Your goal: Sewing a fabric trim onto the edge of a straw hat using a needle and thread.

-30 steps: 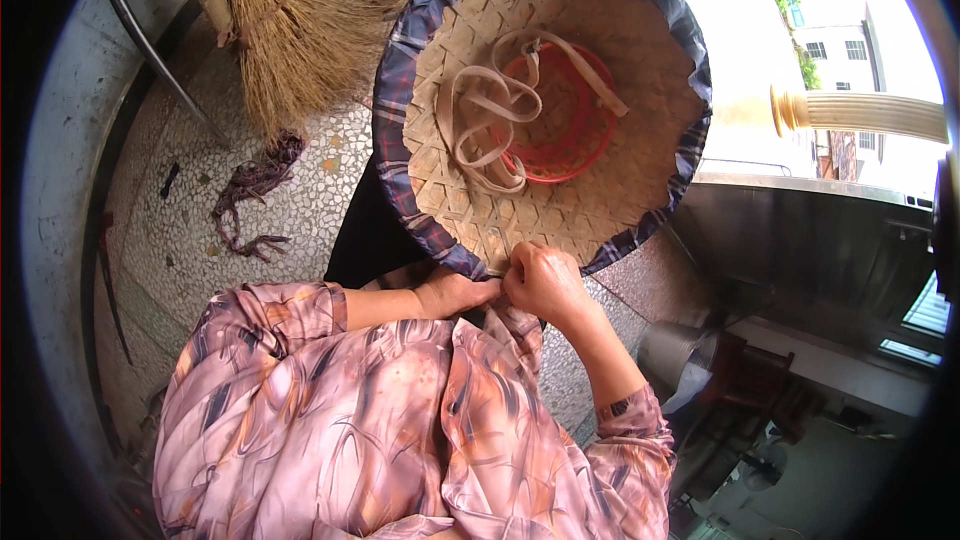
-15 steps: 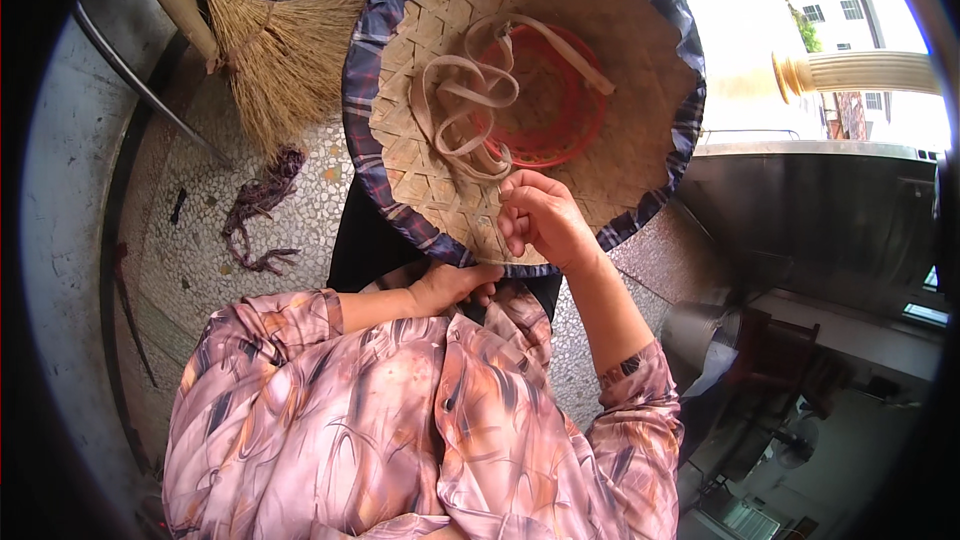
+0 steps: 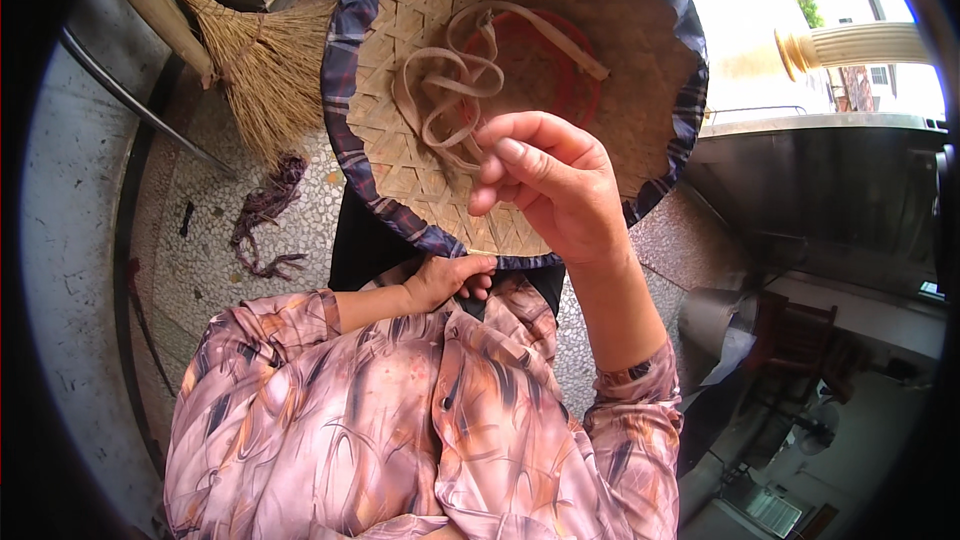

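Note:
A woven bamboo hat (image 3: 385, 130) rests on my lap with its hollow inside facing up. Dark plaid cloth binding (image 3: 343, 90) runs round its brim. A pale fabric strap (image 3: 556, 36) lies looped inside, by the red ring (image 3: 590, 95) in the crown. My left hand (image 3: 445, 278) grips the near brim, thumb on top and fingers curled beneath. Above the hat's near inside, my right hand (image 3: 560, 180) is raised, thumb and index finger pinched together. Whatever sits in that pinch is too small to make out.
A straw broom (image 3: 265, 70) leans at the upper left, beside a curved metal bar (image 3: 140, 90). Dark purple tangled strands (image 3: 262, 208) lie on the speckled floor (image 3: 310, 240). A dark metal-sided counter (image 3: 820, 200) stands at the right.
My right hand has risen away from the brim and looks larger, still pinched. My left hand keeps its hold, while the hat has shifted slightly left and up in view.

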A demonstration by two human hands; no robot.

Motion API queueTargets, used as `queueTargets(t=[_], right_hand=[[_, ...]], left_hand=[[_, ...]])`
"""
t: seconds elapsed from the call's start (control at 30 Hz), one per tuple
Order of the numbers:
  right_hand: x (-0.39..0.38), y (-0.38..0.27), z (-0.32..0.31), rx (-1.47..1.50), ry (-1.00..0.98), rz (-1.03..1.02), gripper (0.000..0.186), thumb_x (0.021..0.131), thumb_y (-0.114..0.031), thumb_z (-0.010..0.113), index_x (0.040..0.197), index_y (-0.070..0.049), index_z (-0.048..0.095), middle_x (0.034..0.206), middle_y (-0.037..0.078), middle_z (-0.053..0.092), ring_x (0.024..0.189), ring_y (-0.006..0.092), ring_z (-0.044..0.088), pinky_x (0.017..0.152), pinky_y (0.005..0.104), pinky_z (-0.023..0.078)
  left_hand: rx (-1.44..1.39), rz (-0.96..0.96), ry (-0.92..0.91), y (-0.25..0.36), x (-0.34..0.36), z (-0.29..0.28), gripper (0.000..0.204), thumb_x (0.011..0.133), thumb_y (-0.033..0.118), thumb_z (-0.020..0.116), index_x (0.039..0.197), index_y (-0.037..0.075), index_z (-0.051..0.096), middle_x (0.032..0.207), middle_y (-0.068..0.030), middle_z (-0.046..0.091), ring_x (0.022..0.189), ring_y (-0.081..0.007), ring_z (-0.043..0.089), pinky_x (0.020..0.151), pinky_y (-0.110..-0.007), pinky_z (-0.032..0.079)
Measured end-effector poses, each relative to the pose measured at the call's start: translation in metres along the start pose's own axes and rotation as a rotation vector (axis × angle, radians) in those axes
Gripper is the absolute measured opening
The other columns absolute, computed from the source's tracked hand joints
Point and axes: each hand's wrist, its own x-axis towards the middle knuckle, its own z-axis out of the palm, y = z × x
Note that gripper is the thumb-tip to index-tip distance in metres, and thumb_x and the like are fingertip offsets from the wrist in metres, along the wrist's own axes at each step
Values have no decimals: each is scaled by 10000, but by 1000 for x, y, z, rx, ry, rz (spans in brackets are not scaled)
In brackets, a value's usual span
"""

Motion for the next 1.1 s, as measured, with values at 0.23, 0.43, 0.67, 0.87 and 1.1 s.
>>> queueTargets(t=[0.23,0.43,0.67,0.87,1.1], right_hand=[[-17,9,-14,-144,142,-98,224,922,-46,559,1106,80,585,939,142,661,853,258,684,761,360,582],[-56,67,-67,-252,338,133,313,880,11,590,1184,54,528,1056,148,623,1005,267,645,864,359,539],[-64,99,-97,15,458,187,289,878,29,550,1162,73,518,1068,181,610,1043,324,627,897,389,532],[-64,94,-94,32,440,141,266,895,8,523,1150,83,515,1077,208,612,1033,344,631,881,385,545],[-71,82,-84,-107,467,209,226,939,-66,506,1141,34,498,1046,220,629,904,316,678,701,334,579]], left_hand=[[-20,-3,21,0,-1,-4,367,901,382,574,968,34,671,865,-61,673,739,-119,647,651,-230,469],[-1,-5,24,-5,0,-9,424,886,428,587,927,17,681,843,-78,678,726,-138,640,672,-236,479],[-125,-57,76,3,-4,-11,424,870,403,622,927,-14,674,830,-95,678,763,-158,641,717,-258,481],[-47,203,13,7,-17,-12,325,869,281,637,981,-24,657,867,-94,676,803,-165,649,685,-261,491],[-145,173,85,8,-13,-8,254,868,212,628,921,-31,679,857,-112,689,728,-156,639,610,-252,483]])
